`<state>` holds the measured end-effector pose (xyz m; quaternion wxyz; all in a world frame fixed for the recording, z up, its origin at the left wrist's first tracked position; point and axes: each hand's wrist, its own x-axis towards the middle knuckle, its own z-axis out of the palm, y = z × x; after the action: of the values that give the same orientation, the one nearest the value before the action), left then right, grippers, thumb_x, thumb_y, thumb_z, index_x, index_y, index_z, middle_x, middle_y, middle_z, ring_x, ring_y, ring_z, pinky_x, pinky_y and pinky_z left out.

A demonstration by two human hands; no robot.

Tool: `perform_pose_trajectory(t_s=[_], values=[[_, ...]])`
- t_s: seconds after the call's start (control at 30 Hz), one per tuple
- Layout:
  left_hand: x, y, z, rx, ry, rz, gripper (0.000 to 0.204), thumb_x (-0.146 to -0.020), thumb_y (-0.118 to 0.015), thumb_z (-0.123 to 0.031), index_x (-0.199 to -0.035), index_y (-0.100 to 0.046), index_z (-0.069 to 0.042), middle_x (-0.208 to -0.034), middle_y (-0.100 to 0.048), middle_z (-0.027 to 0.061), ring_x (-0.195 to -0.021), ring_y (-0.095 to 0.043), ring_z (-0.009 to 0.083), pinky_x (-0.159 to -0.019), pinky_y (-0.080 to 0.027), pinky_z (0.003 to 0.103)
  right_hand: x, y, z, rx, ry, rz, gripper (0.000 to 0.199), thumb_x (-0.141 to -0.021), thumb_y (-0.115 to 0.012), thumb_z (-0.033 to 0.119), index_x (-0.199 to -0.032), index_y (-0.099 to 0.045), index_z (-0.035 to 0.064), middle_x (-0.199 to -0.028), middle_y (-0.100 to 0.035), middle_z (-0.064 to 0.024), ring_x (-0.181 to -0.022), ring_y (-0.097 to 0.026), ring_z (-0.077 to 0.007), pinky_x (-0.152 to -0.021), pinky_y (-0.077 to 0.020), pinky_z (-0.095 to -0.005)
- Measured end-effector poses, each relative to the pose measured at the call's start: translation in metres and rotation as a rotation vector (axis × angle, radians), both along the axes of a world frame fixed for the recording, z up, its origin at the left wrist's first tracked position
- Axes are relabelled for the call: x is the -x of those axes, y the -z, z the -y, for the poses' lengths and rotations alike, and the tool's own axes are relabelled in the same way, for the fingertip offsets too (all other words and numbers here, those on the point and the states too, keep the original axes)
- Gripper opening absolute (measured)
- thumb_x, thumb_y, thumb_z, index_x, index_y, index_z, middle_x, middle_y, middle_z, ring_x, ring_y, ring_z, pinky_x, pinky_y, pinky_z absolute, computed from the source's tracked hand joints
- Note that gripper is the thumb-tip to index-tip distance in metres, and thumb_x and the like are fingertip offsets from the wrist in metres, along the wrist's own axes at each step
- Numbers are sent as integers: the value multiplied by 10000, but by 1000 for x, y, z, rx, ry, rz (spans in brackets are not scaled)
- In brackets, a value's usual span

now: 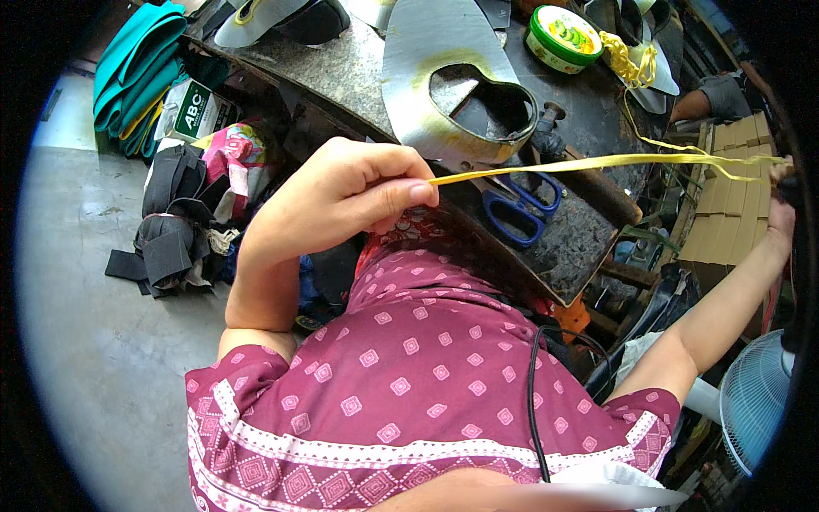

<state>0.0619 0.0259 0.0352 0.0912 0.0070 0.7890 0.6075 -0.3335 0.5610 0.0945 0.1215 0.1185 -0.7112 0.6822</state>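
Observation:
My left hand (350, 192) is closed, pinching one end of a flat yellow ribbon (589, 163) between thumb and fingers. The ribbon stretches across in front of me to my right hand (780, 209), which is raised at the far right edge. Its fingers appear closed on the strip, partly lost in the dark rim. Beneath the ribbon, blue-handled scissors (525, 210) lie on the dark worktable (572, 260). Just beyond is a silver-grey shaped piece (418, 94) with a rounded, collared opening and yellow smears.
A green-and-white round tub (565, 38) stands near a tangle of yellow ribbon (630, 61). Another silver-grey piece (269, 21) lies far left. Green folded cloth (136, 72), a box (196, 111) and black strips (171, 230) are left. A fan (755, 401) stands right, with another person beyond.

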Motion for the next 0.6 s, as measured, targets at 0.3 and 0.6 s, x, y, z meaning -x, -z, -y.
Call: perform_pose_trajectory(t_s=[0.3,0.6], values=[[24,13,-41,264,16,-373,137,-914,-653,-118,-900,-675,17,-651,-613,67,-585,-542,70,-552,-448,243,-158,50,201,-732,-454,-395,467,-1010,-500,387,-1278,-621,25,-1278,-628,-116,-1229,-546,-200,-1072,-382,-367],[18,18,-20,139,-172,-242,163,-902,-664,-162,-914,-679,0,-609,-586,54,-552,-554,110,-528,-438,273,-240,49,316,-501,-959,-91,112,-931,-644,95,-959,-648,-14,-816,-608,26,-741,-515,-31,-651,-411,-183]])
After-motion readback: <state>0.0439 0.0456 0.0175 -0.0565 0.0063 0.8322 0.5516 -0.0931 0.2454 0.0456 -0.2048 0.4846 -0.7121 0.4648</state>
